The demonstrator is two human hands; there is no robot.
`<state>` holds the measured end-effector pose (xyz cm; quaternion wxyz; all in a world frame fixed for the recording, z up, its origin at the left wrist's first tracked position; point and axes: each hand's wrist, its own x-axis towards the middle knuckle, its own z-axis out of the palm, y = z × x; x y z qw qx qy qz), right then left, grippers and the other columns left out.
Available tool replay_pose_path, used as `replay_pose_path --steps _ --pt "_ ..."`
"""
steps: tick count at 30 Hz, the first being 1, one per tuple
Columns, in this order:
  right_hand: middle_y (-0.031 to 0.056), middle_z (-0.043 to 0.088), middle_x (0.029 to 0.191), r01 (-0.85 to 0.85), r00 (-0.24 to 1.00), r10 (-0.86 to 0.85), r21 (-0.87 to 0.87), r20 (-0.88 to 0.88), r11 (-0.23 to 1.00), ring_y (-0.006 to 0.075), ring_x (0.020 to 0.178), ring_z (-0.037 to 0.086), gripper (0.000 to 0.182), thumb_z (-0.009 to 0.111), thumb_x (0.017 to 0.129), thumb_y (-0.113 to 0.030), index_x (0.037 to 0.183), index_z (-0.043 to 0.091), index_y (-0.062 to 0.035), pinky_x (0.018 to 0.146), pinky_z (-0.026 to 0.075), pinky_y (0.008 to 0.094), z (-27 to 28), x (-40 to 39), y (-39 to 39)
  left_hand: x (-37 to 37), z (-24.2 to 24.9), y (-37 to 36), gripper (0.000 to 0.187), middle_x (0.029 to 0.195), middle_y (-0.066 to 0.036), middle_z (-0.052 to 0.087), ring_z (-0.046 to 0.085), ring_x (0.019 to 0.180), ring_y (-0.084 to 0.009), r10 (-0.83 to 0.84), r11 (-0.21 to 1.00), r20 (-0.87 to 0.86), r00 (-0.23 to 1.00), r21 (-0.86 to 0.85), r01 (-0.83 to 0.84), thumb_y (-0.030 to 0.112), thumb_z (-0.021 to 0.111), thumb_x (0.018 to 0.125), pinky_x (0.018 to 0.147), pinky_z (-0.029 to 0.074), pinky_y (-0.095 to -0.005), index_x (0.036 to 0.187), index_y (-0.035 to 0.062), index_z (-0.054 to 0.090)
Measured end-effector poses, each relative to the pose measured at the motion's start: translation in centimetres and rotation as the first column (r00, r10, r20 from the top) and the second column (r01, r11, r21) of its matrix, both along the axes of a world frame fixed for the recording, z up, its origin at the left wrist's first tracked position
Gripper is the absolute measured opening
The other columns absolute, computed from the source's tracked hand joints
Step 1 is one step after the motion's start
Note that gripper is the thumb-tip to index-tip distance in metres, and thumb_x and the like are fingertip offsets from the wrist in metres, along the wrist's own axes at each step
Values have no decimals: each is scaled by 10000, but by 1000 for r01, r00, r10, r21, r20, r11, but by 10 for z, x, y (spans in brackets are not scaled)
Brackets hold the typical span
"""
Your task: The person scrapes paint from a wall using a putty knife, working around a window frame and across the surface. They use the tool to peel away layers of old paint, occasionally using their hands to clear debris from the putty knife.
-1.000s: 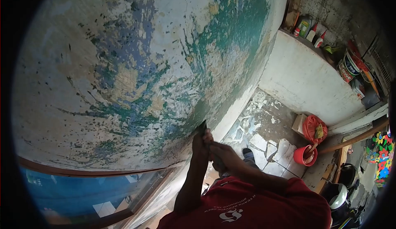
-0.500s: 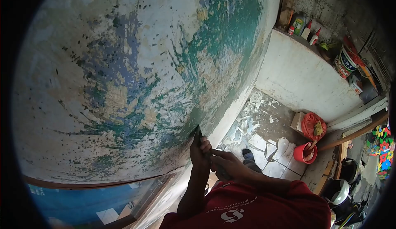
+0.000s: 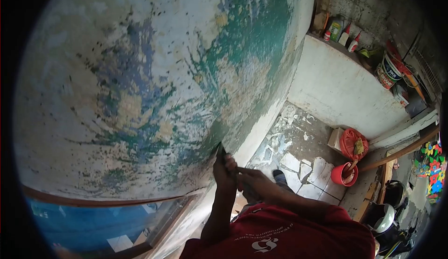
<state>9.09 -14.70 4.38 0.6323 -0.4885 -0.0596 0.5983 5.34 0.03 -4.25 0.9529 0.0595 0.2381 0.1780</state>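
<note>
A scraper [image 3: 220, 149] with a dark pointed blade rests its tip against the lower part of a wall [image 3: 182, 119] with patchy green, purple and whitish paint. My left hand [image 3: 225, 166] is closed around it just behind the blade. Lower and to the right, my right hand [image 3: 253, 182] is closed on the handle end, where a bit of reddish orange shows between the hands. Most of the handle is hidden by my fingers.
Broken tiles [image 3: 291, 165] and paint flakes lie on the floor near my foot. At the right stand a red bucket [image 3: 337, 175] and a red bag [image 3: 347, 140]. Bottles [image 3: 344, 36] and a paint tub [image 3: 388, 72] line a ledge. Blue sheeting [image 3: 84, 224] shows at lower left.
The view has shifted slightly, so the wall and ledge items appear a little further left. Both hands keep their hold on the scraper, its tip at nearly the same wall spot.
</note>
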Motion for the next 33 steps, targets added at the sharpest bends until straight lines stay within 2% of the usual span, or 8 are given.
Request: replay_pose_path --steps 5,8,14,19,26,30,32,33 --pt "7 451 612 41 999 -42 51 19 998 62 351 350 158 426 932 -170 946 503 -33 317 275 224 -11 -7 6 -8 -16 5 183 667 -32 482 360 438 -55 -33 999 -29 999 3 33 239 392 981 365 280 -176 969 85 491" --pt "9 496 669 113 985 -110 16 -129 993 66 413 399 289 457 925 -197 1170 512 -54 358 314 213 -11 -10 2 -5 -16 0 174 667 -41 480 368 451 -63 -12 1000 27 1000 -16 13 212 400 977 378 291 -183 971 63 488" --pt "32 503 678 201 973 -184 120 -138 972 92 368 337 139 445 925 -194 882 484 -68 347 276 252 -20 -6 31 2 -42 24 185 704 -30 480 383 484 -62 -128 987 40 991 -88 131 228 445 963 395 308 -187 974 53 502" --pt "52 503 680 18 1000 -16 119 -23 993 108 384 434 302 427 932 -184 1181 471 -19 315 334 235 -13 -10 3 -7 -3 1 178 691 -15 470 367 480 -45 9 999 46 999 33 -11 240 438 968 385 289 -181 929 75 491" --pt "52 476 624 143 987 -131 137 -91 980 102 367 401 197 426 918 -163 847 503 4 325 333 254 -9 -10 11 -1 -19 12 124 692 -14 453 361 481 -51 -82 994 34 996 -73 84 183 435 962 421 310 -181 939 61 444" --pt "53 510 682 157 987 -152 108 -54 982 101 377 394 162 426 927 -179 973 506 -46 327 297 234 -30 -5 26 7 -37 28 115 692 -15 425 379 514 -57 -172 980 119 978 -82 182 137 375 965 439 332 -198 930 49 442" --pt "54 506 680 134 990 -128 114 -62 984 95 362 375 206 422 929 -186 1031 508 -29 325 286 230 -26 -1 19 8 -51 22 152 692 -13 427 377 510 -56 -171 910 51 984 391 138 157 360 973 439 337 -200 902 49 441" --pt "54 506 680 112 993 -108 90 -43 990 95 359 374 217 422 930 -189 1045 507 -26 323 284 230 -23 -4 12 6 -38 15 152 690 -12 427 375 508 -55 -96 977 78 992 196 79 157 364 972 436 334 -196 896 49 440"
